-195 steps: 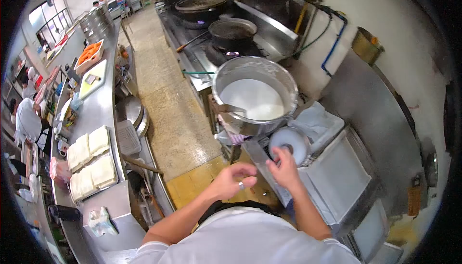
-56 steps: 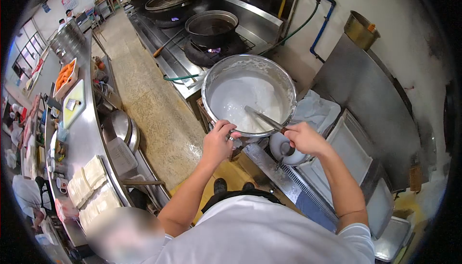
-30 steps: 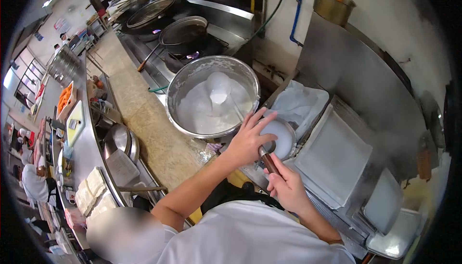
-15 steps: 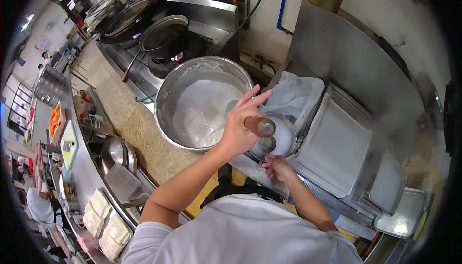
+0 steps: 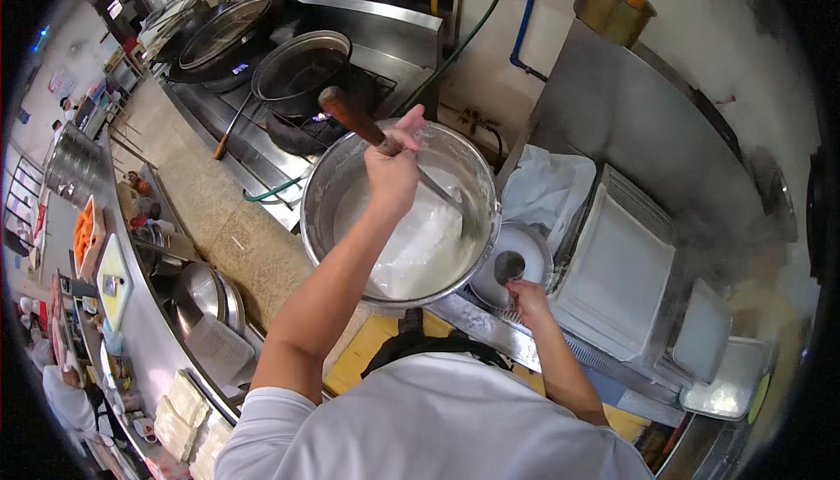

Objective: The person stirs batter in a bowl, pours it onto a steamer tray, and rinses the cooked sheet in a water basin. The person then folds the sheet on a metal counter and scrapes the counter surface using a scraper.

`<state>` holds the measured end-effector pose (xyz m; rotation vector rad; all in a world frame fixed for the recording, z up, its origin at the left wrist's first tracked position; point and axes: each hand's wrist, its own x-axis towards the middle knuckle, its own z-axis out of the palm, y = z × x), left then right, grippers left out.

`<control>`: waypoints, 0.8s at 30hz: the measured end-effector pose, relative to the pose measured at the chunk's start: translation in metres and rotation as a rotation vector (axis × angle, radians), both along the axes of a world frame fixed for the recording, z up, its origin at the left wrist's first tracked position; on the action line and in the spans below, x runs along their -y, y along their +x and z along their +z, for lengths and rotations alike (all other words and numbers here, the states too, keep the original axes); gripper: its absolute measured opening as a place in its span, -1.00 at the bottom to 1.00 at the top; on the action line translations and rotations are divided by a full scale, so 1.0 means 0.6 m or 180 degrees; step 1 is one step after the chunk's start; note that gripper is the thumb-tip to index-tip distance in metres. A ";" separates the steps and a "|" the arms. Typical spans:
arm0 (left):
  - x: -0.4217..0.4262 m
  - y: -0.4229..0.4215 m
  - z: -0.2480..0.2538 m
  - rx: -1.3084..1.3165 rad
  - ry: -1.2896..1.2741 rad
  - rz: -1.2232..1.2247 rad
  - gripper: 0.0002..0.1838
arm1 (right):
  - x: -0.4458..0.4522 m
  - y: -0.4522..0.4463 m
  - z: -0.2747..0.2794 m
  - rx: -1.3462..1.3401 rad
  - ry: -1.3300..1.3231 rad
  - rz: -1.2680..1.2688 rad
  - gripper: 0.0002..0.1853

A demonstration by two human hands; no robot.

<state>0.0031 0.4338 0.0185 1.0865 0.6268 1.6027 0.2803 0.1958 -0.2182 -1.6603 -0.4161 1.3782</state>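
My left hand [image 5: 393,172] is wrapped round the wooden handle of a ladle [image 5: 352,119], over the large steel pot [image 5: 492,223]. The ladle's metal shaft slants down into the white liquid [image 5: 420,252], which hides its bowl. Lower right of the pot, my right hand [image 5: 528,302] is closed at the edge of a small round dark metal cup [image 5: 509,266]. This cup is above a white round container [image 5: 535,251] standing beside the pot.
Two dark woks [image 5: 302,73] sit on the stove behind the pot. White-lined trays [image 5: 617,266] lie at the right, next to a crumpled white cloth [image 5: 549,191]. Along the left runs a steel counter [image 5: 149,305] with a cutting board [image 5: 114,283] and white slabs [image 5: 181,410].
My left hand has swung up and left with the ladle, whose handle now points up and away. My right hand has stayed near the cup. The view has shifted slightly.
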 end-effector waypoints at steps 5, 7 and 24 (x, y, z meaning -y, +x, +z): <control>-0.017 -0.068 0.004 0.0348 0.0075 0.0126 -0.65 | -0.056 -0.008 0.211 0.0143 0.0461 -0.0088 -0.93; -0.022 -0.101 0.001 0.0350 0.0162 0.0229 -0.67 | -0.083 -0.010 0.264 0.0429 0.0802 -0.0002 -0.91; 0.166 -0.273 -0.029 -0.0350 0.0324 0.0849 -0.66 | -0.348 -0.263 0.339 0.4736 0.1287 0.3040 -0.75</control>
